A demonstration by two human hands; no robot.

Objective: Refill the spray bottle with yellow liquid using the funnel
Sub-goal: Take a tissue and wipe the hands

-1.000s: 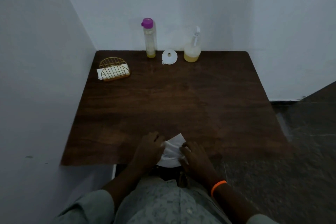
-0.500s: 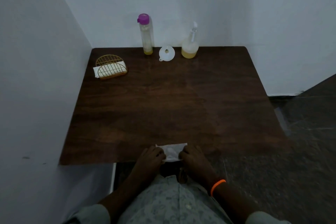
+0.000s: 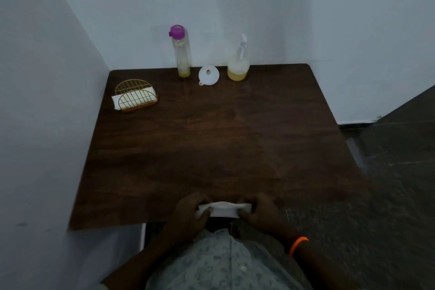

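A clear spray bottle [image 3: 238, 65] with yellow liquid in its lower part stands at the table's far edge by the wall. Left of it a white funnel [image 3: 208, 74] lies on the table. Further left stands a tall clear bottle [image 3: 181, 53] with a purple cap and a little yellow liquid at the bottom. At the near table edge my left hand [image 3: 191, 212] and my right hand [image 3: 261, 209] each grip one end of a folded white tissue [image 3: 223, 209], far from the bottles.
A gold wire napkin holder [image 3: 135, 96] with white napkins sits at the far left of the dark wooden table [image 3: 211, 143]. White walls close in behind and on the left. Dark floor lies to the right.
The tissue has gone from a loose, raised sheet to a flat folded strip stretched between both hands. My hands have moved apart along the near edge. The bottles and funnel stay put.
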